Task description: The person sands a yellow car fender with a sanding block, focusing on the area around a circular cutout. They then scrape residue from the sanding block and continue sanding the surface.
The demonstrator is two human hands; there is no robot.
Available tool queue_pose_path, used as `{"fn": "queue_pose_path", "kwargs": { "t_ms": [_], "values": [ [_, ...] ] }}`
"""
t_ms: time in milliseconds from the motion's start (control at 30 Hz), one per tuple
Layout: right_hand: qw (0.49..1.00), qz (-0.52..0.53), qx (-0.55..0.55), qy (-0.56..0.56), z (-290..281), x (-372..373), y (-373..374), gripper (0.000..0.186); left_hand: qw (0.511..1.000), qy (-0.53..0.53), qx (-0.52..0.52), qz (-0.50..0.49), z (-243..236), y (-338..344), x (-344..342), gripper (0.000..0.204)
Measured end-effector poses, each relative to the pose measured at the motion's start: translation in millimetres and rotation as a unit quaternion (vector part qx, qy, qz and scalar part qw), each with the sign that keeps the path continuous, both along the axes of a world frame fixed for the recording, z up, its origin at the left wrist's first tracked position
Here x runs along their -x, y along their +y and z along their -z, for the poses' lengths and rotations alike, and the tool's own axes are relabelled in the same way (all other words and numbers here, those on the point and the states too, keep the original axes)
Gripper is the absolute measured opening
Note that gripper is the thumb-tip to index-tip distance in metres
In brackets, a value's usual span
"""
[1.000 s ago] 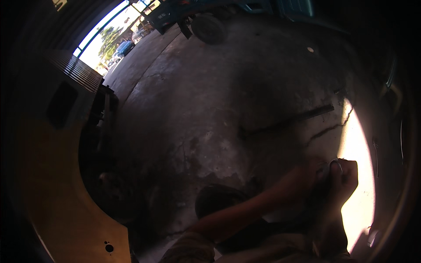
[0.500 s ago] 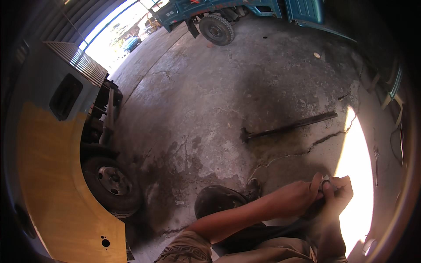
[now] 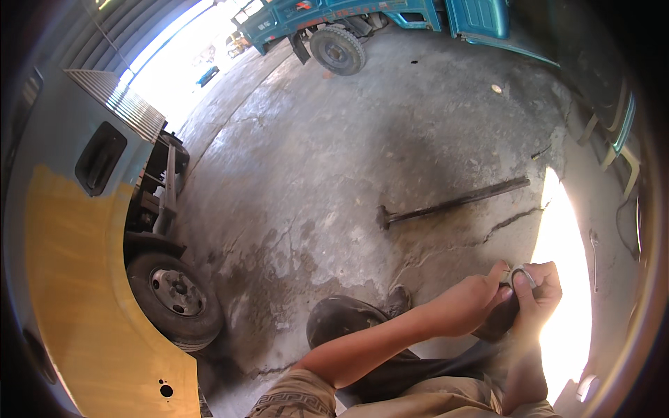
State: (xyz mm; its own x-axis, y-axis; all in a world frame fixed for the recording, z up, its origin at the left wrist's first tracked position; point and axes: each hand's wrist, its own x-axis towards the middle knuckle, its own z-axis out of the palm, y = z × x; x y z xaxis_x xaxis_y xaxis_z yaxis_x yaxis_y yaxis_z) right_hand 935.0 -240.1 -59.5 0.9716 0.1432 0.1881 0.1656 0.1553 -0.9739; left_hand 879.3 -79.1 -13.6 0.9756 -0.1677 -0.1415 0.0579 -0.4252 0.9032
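Note:
Both my hands are raised at the lower right over my bent legs, close together. Between their fingertips is a small pale object with a dark rounded part [image 3: 518,274]; its kind is too small to make out. My right hand [image 3: 540,296] is closed on it, thumb against its near side. My left hand [image 3: 477,303] reaches across from the left, its fingers pinched together at the object's left edge. Whether the left fingers also grip it cannot be told. On the floor ahead lies a long-handled hammer [image 3: 460,200], touched by neither hand.
A vehicle cab with a yellow-and-grey door panel [image 3: 83,279] and a front wheel [image 3: 174,292] stands close on the left. A blue truck [image 3: 411,17] is at the back. Bright sunlight falls on the cracked concrete floor [image 3: 320,160] beside my right hand. A thin metal tool [image 3: 594,261] lies farther right.
My hands have risen slightly, and the left fingers have shifted at the small object, leaving more of its pale edge showing. The hammer stays on the floor.

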Motion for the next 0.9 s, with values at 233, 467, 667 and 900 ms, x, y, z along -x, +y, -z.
{"fn": "queue_pose_path", "kwargs": {
  "t_ms": [233, 467, 667, 900],
  "values": [
    [0.997, 0.044, 0.009, 0.070, 7.3, 13.1, -3.8, 0.015, 0.998, -0.024, -0.058, -0.003, 1.4, -7.3, 2.0, 0.030],
    [0.999, 0.007, -0.003, 0.035, 3.5, 12.9, -1.0, 0.012, 0.998, -0.037, -0.031, 0.027, -2.3, -2.0, 5.1, 0.028],
    [0.996, -0.069, -0.025, 0.042, -13.6, 10.7, -0.2, 0.014, 0.991, -0.056, -0.105, 0.065, -3.3, 1.1, 8.7, 0.039],
    [0.977, -0.157, 0.125, -0.078, 6.5, -7.1, -20.1, 0.016, 0.989, -0.062, -0.119, 0.067, 7.8, -0.2, 8.2, 0.049]
  ]
}}
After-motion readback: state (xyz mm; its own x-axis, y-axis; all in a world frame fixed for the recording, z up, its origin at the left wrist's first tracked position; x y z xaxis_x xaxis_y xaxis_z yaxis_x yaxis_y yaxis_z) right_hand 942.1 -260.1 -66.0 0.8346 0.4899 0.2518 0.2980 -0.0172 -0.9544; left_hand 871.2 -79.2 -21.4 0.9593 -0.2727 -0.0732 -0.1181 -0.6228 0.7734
